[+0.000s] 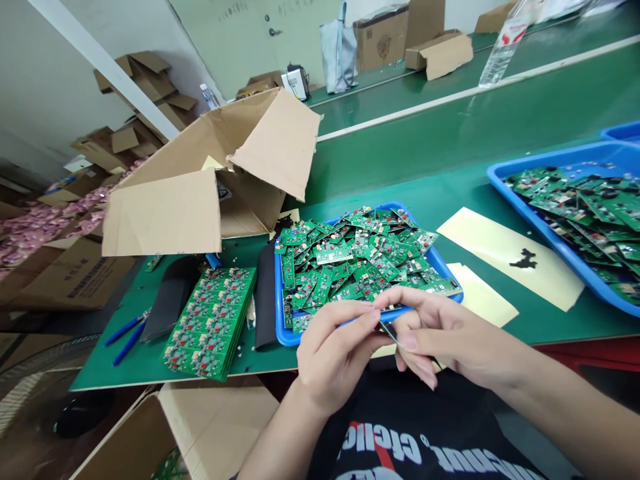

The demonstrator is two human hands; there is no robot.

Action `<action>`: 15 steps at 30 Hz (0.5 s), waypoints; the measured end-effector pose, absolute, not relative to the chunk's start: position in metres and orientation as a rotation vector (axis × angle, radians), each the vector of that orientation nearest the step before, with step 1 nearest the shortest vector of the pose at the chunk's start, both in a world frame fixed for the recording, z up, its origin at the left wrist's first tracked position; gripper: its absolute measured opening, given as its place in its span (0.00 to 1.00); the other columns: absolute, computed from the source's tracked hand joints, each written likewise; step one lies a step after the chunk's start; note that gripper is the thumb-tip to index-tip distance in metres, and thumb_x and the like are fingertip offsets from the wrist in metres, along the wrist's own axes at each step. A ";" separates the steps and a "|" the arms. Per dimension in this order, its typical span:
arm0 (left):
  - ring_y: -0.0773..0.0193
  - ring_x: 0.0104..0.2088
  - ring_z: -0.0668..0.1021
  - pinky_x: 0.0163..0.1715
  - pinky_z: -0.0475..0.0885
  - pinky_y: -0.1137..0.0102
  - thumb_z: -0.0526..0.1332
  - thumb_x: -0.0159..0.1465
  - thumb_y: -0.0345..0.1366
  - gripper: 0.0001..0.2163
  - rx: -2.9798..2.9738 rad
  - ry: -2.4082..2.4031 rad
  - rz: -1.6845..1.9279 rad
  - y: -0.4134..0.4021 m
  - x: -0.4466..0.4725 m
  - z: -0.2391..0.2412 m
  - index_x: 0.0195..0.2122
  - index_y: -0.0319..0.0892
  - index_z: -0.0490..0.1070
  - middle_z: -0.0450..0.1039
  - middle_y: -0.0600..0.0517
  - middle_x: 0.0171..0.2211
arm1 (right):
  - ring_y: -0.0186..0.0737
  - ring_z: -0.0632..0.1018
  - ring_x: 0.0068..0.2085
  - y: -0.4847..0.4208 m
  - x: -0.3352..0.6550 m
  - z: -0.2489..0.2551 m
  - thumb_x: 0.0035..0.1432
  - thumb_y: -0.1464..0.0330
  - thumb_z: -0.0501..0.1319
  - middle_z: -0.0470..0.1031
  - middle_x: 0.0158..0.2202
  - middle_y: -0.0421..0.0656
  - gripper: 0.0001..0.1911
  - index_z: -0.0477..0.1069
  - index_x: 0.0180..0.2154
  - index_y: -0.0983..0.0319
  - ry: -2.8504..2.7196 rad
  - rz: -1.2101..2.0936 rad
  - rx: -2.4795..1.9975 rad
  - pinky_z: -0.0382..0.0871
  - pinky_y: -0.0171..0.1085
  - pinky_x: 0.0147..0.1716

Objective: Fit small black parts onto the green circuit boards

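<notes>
My left hand (334, 350) and my right hand (445, 337) meet in front of me, just below the near edge of a blue tray (280, 319). Both pinch one small thin piece (387, 330) between their fingertips; it looks like a narrow strip seen edge on, and I cannot make out what it is. The tray is heaped with several small green circuit boards (357, 260). To its left lies a stack of larger green board panels (213, 320).
A second blue tray (550, 233) of boards sits at the right. Yellow paper sheets (505, 250) lie between the trays. An open cardboard box (210, 173) stands behind the panels, blue-handled pliers (127, 333) at the left. Another carton (190, 427) sits below the table edge.
</notes>
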State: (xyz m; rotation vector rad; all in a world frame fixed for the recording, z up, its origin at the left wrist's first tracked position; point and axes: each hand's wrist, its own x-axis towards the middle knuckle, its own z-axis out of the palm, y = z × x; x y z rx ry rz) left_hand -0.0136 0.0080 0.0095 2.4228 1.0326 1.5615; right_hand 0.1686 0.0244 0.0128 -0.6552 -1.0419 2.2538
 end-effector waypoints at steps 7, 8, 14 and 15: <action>0.64 0.41 0.80 0.40 0.80 0.71 0.66 0.60 0.28 0.10 2.359 0.947 1.513 0.008 -0.013 0.010 0.43 0.36 0.72 0.76 0.47 0.39 | 0.27 0.71 0.21 0.026 0.172 0.013 0.55 0.69 0.64 0.68 0.21 0.32 0.13 0.63 0.42 0.61 -1.234 2.048 -0.753 0.67 0.28 0.23; 0.64 0.41 0.81 0.40 0.80 0.71 0.66 0.60 0.28 0.10 2.329 0.939 1.515 0.008 -0.013 0.010 0.44 0.37 0.73 0.76 0.47 0.39 | 0.28 0.72 0.22 0.025 0.173 0.014 0.56 0.69 0.63 0.69 0.22 0.32 0.13 0.64 0.43 0.61 -1.292 1.969 -0.781 0.67 0.28 0.23; 0.65 0.38 0.80 0.36 0.79 0.72 0.69 0.58 0.32 0.16 1.891 0.957 1.542 0.003 -0.006 0.004 0.48 0.44 0.75 0.76 0.49 0.37 | 0.34 0.79 0.32 0.016 0.172 0.021 0.60 0.72 0.59 0.78 0.31 0.41 0.04 0.71 0.38 0.59 -1.729 1.209 -0.901 0.74 0.30 0.30; 0.65 0.38 0.79 0.35 0.79 0.72 0.69 0.58 0.32 0.16 1.793 0.940 1.529 0.002 -0.004 0.002 0.48 0.46 0.75 0.76 0.50 0.36 | 0.34 0.79 0.31 0.016 0.171 0.022 0.60 0.72 0.59 0.78 0.31 0.41 0.04 0.71 0.36 0.59 -1.782 1.099 -0.902 0.74 0.30 0.30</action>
